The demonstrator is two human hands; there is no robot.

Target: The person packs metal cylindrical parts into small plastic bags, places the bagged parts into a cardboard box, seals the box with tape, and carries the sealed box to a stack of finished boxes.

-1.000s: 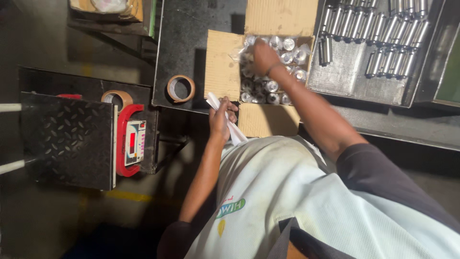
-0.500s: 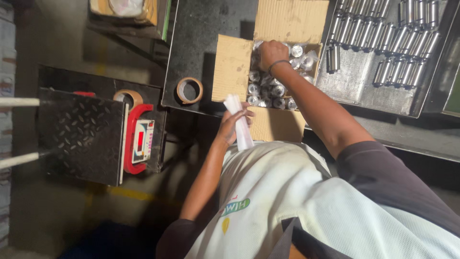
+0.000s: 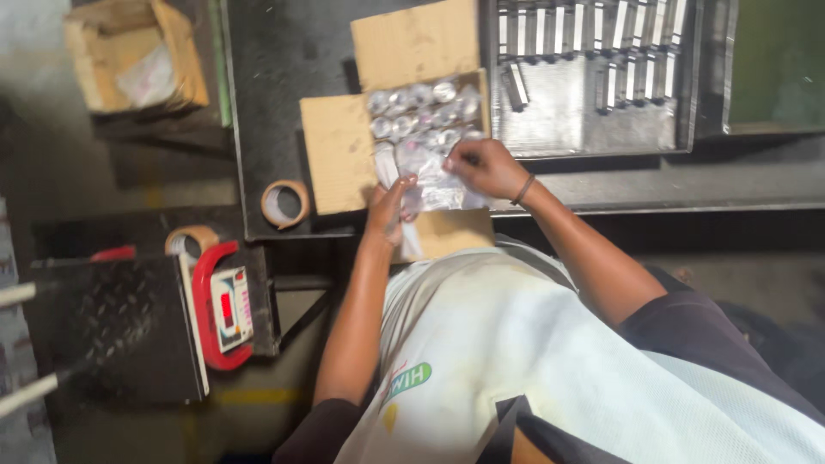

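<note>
An open cardboard box point(image 3: 339, 155) sits on the dark workbench, filled with several shiny round metal parts point(image 3: 421, 107). Over its near side both hands hold a clear plastic bag point(image 3: 434, 176). My left hand point(image 3: 388, 209) pinches the bag's left edge, beside a white strip that hangs down from it. My right hand point(image 3: 484, 166), with a dark band on the wrist, grips the bag's right edge just above the box's near flap point(image 3: 451, 232).
A steel tray point(image 3: 593, 129) with rows of metal cylinders lies right of the box. Two tape rolls point(image 3: 285, 204) point(image 3: 191, 238) lie to the left. A weighing scale with a red-framed display point(image 3: 222, 305) and black platform point(image 3: 103, 335) stands lower left. Another carton point(image 3: 137, 56) is top left.
My right hand has left the parts in the box and come back to the plastic bag. My left hand has lifted the bag up over the box.
</note>
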